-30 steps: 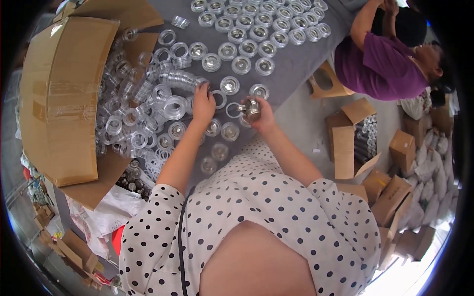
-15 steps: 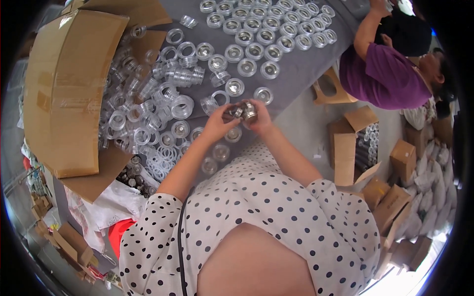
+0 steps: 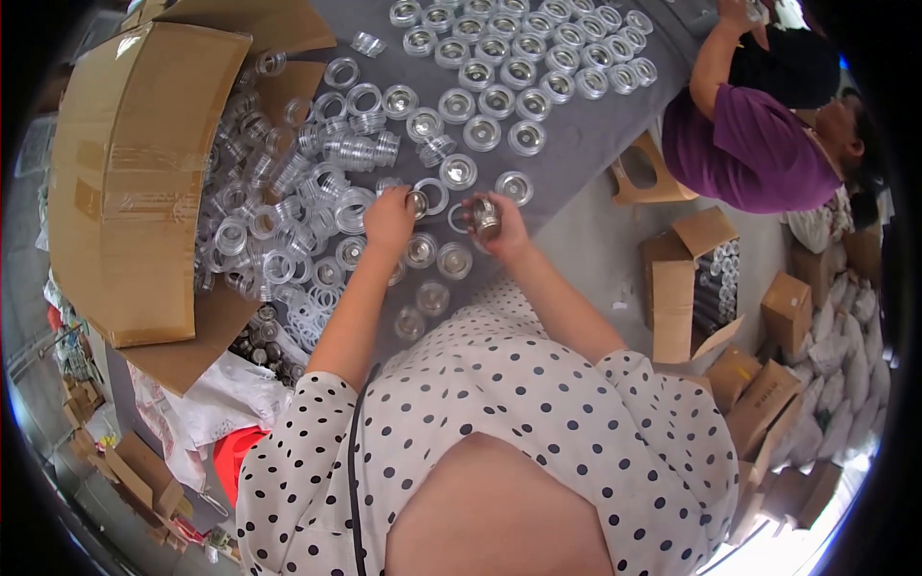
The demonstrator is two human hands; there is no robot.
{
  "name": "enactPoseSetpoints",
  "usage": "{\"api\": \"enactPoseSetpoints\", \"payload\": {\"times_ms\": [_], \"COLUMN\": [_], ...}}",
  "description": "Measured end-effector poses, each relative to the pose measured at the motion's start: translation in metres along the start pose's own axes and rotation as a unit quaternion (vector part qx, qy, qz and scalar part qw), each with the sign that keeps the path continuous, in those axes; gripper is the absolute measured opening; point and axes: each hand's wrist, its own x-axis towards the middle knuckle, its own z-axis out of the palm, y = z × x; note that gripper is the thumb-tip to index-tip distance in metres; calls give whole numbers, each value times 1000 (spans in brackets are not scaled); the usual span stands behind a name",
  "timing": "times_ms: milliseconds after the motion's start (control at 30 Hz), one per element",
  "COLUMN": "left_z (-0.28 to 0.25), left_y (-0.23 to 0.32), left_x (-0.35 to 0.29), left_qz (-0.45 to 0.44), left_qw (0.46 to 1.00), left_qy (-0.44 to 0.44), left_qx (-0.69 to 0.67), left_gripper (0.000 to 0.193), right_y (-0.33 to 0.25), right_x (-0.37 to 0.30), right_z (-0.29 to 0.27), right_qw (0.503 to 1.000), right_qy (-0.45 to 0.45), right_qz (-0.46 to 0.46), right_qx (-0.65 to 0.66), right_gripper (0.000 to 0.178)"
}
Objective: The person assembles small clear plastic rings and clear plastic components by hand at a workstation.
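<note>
Over the grey table, my left hand (image 3: 388, 223) is closed at the fingertips on a small round metal piece (image 3: 419, 203). This lies low beside a clear plastic ring (image 3: 434, 196). To its right, my right hand (image 3: 509, 230) is wrapped round several silvery metal pieces (image 3: 486, 221), partly hidden by the fingers. Another clear ring (image 3: 458, 219) shows at the tips of those fingers. Just beyond are clear round cases with shiny metal centres, such as one case (image 3: 458, 172) and a second case (image 3: 514, 187).
A big cardboard box (image 3: 144, 192) lies tipped at left, clear rings spilling from it. Rows of filled clear cases (image 3: 519, 72) cover the far table. Loose metal pieces (image 3: 264, 341) sit in a white sack. At right are a co-worker in purple (image 3: 749, 154) and an open carton (image 3: 672, 298).
My hands have parted. The left hand has moved left and slightly away from me with a metal piece, while the right hand stays nearly in place, still holding several pieces.
</note>
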Motion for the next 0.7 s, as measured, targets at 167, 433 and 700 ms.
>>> {"api": "enactPoseSetpoints", "payload": {"times_ms": [167,433,700], "left_z": [6,20,28], "left_y": [18,-3,0], "left_x": [5,-13,-20], "left_qz": [10,200,108], "left_qw": [998,978,980], "left_qy": [36,-59,-150], "left_qx": [52,8,68], "left_gripper": [27,38,49], "right_y": [0,-6,-4], "right_x": [-2,1,1], "right_z": [-3,-15,-6], "right_qw": [1000,998,1000], "right_qy": [7,-23,13], "right_qz": [3,-2,2], "right_qx": [9,51,13], "right_gripper": [22,21,22]}}
